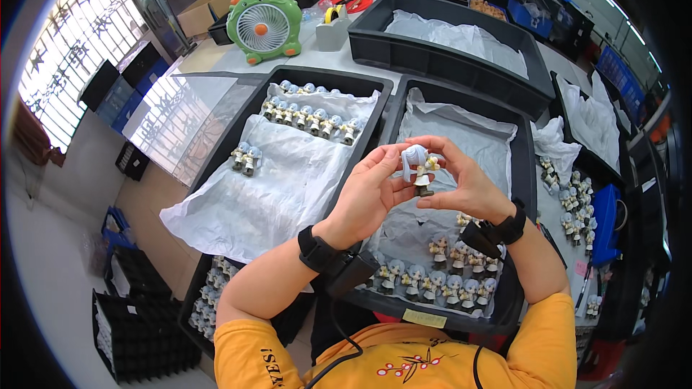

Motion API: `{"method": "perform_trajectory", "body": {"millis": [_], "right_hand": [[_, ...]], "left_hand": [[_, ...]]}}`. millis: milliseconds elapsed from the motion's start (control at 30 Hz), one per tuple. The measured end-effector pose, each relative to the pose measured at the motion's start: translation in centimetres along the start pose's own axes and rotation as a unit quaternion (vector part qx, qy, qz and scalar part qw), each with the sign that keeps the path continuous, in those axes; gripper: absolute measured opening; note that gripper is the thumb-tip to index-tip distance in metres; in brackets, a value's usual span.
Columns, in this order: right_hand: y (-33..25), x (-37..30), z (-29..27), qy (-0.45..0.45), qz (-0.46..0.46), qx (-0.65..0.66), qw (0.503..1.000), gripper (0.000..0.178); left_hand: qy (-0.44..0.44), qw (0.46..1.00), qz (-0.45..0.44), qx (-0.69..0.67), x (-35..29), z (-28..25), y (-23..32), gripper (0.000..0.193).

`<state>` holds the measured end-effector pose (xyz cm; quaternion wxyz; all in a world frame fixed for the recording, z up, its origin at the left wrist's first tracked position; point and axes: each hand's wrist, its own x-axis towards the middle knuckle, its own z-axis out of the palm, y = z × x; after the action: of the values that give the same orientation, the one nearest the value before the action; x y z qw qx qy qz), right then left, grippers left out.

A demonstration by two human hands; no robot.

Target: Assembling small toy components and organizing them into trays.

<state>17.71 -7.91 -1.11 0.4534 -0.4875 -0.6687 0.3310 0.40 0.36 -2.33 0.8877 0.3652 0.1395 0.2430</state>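
Observation:
A small figurine (419,171) with long pale-blue hair, white clothing and dark boots is held upright between my two hands, above the right-hand black tray (525,158). My left hand (369,189) grips it from the hair side, with fingers curled behind and below it. My right hand (467,186) closes round its other side, the thumb near the boots. Similar figurines (432,284) stand in rows on paper at the near end of this tray. In the left-hand black tray (386,94), more figurines (317,119) line the far end, and a pair (247,158) stands apart on white paper (288,173).
A green fan (265,25) and a tape dispenser (332,32) stand at the back. Beside them sits a large black bin (447,50) lined with paper. Loose figurines (577,205) and a blue bin (608,223) lie to the right. Dark crates (144,338) stand at lower left.

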Motion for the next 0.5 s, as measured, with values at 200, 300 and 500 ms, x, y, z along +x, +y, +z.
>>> {"method": "perform_trajectory", "body": {"millis": [200, 300, 500], "right_hand": [[-0.6, -0.2, 0.2, 0.019, -0.022, -0.059, 0.998, 0.071], [-0.7, -0.2, 0.6, 0.042, -0.048, -0.094, 0.994, 0.069], [-1.0, 0.0, 0.8, 0.09, -0.159, -0.231, 0.956, 0.069]], "left_hand": [[0.027, 0.998, 0.034, 0.05, -0.4, 0.3, -0.1, 0.028], [0.047, 0.994, 0.056, 0.075, -0.5, 0.2, -0.1, 0.026], [0.002, 0.976, 0.095, 0.197, -0.5, 1.0, -0.1, 0.038]]}}
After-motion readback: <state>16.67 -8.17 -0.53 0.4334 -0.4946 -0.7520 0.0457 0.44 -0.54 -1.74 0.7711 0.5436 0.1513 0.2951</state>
